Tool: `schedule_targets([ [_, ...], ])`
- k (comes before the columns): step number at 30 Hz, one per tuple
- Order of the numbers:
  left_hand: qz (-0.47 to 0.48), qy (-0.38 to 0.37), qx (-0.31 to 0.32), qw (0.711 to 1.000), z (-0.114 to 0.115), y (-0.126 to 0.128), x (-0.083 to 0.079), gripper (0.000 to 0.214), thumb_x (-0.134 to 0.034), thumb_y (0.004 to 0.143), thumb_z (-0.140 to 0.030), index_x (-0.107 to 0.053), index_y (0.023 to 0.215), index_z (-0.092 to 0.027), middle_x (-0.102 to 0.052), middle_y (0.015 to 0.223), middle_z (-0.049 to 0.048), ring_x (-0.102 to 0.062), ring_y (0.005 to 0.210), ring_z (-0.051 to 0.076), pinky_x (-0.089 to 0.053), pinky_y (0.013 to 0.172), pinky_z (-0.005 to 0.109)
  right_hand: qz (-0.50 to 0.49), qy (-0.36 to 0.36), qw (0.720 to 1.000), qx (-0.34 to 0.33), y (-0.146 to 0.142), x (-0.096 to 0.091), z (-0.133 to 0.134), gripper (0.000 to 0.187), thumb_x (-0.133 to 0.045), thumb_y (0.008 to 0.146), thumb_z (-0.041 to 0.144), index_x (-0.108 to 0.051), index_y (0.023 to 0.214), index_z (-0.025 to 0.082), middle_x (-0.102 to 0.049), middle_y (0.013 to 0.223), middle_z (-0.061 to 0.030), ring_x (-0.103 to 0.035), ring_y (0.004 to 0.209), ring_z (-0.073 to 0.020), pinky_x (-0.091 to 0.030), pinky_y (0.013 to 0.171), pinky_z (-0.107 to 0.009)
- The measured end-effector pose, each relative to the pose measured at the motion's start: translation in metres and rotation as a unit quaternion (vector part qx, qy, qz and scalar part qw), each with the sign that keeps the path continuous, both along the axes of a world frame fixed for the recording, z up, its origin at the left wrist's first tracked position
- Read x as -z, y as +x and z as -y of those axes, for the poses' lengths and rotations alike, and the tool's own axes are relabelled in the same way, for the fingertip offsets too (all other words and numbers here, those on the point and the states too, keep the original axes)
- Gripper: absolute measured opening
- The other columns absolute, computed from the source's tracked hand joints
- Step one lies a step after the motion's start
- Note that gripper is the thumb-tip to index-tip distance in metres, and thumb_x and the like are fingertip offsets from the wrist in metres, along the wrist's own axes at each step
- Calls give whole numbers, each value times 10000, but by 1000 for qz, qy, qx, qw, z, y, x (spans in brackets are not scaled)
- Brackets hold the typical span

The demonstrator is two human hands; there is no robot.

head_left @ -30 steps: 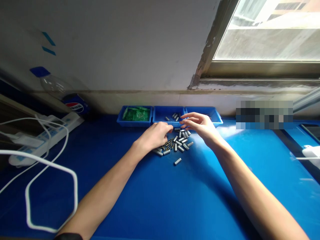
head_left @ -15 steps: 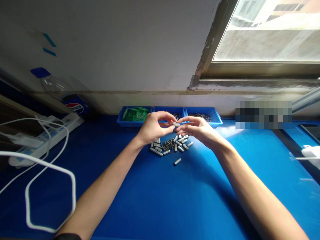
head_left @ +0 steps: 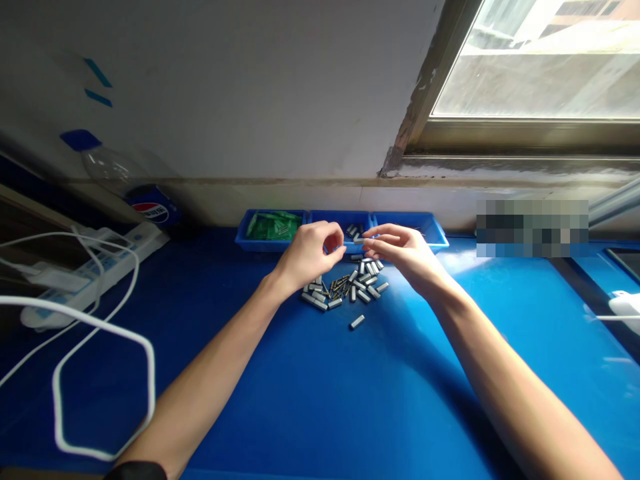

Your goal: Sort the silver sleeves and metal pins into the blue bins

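A heap of small grey metal sleeves (head_left: 364, 283) and thin brass pins (head_left: 339, 285) lies on the blue table (head_left: 310, 393). My left hand (head_left: 309, 255) hovers over its left side with thumb and forefinger curled into a pinch; what they hold is too small to make out. My right hand (head_left: 400, 252) is above the heap's right side, its fingertips pinching a grey sleeve near the middle blue tray (head_left: 327, 223). One sleeve (head_left: 357, 323) lies apart, nearer to me.
Three blue trays stand against the wall: the left tray (head_left: 247, 233) holds green parts, the right tray (head_left: 436, 232) thin pins. A white power strip (head_left: 90, 270) and white cables (head_left: 100, 347) lie at left, beside a lying plastic bottle (head_left: 125, 180). A window is at upper right.
The hands met above the heap with a sleeve between them half a second ago. Now they have drawn slightly apart, and the right hand has moved toward the middle tray.
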State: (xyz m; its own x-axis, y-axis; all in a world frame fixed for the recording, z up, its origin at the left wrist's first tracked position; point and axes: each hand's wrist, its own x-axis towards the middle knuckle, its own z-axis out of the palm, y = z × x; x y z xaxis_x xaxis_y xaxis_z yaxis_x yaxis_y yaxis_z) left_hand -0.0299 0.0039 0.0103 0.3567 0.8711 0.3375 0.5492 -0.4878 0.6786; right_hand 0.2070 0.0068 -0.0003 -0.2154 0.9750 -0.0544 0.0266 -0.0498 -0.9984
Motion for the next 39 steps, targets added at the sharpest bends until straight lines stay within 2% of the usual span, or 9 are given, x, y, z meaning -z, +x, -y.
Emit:
schedule_targets([
  [2,-68,-4,28,997,1,0,2,69,-739,934,-169,-771,873,-172,-782,866,42,-725,735,170,-579,737,275,-1,15,1000,26,1,-4,0,488,-971,772,498,-829,1147,220,-864,1008,-93,-801,899,-255,-642,882,-408],
  [5,-161,-23,85,983,4,6,7,167,-684,994,-155,-847,1010,-190,-837,1023,72,-796,909,221,-593,834,287,3,27,999,42,3,-9,0,507,-941,793,509,-818,1203,238,-866,1090,-100,-811,946,-274,-654,909,-431],
  [8,-256,-26,80,963,8,13,12,307,-596,1055,-146,-859,1204,-205,-829,1219,107,-816,1039,267,-602,872,305,12,28,998,46,4,-11,-1,458,-919,808,489,-813,1178,242,-863,1073,-91,-804,921,-262,-656,883,-417],
  [12,-325,-23,62,943,11,17,17,397,-549,1081,-141,-827,1350,-231,-809,1214,116,-822,986,257,-586,794,287,15,18,999,49,2,-11,-1,426,-904,801,445,-801,1165,248,-853,1021,-71,-793,889,-244,-651,854,-399],
  [22,-382,9,19,924,12,27,20,299,-567,1071,-171,-866,1084,-162,-815,1095,143,-803,933,299,-535,712,338,6,9,999,45,0,-13,1,397,-902,799,413,-805,1142,237,-843,967,-60,-782,855,-225,-642,813,-366],
  [28,-369,23,47,928,11,26,23,344,-542,1116,-235,-837,1292,-253,-814,1138,116,-797,920,253,-506,704,300,13,5,999,41,0,-13,1,406,-918,786,413,-813,1138,240,-842,956,-64,-783,852,-236,-654,802,-374],
  [31,-366,22,49,929,10,25,25,340,-533,1126,-256,-853,1239,-233,-809,1133,124,-794,890,251,-503,694,302,16,1,999,38,0,-13,1,420,-924,783,424,-813,1140,233,-847,956,-71,-778,840,-233,-656,789,-369],
  [34,-358,15,41,933,8,22,24,299,-560,1082,-179,-854,1130,-200,-814,1138,128,-802,930,267,-528,725,311,17,1,999,38,0,-13,1,423,-922,785,434,-815,1142,234,-848,961,-73,-778,837,-231,-657,790,-369],
  [39,-333,-5,34,942,8,19,20,323,-564,1011,-84,-795,1198,-211,-825,1054,100,-804,951,279,-562,769,313,15,1,999,33,0,-12,1,420,-924,791,444,-816,1139,237,-853,964,-76,-780,844,-235,-651,799,-375],
])
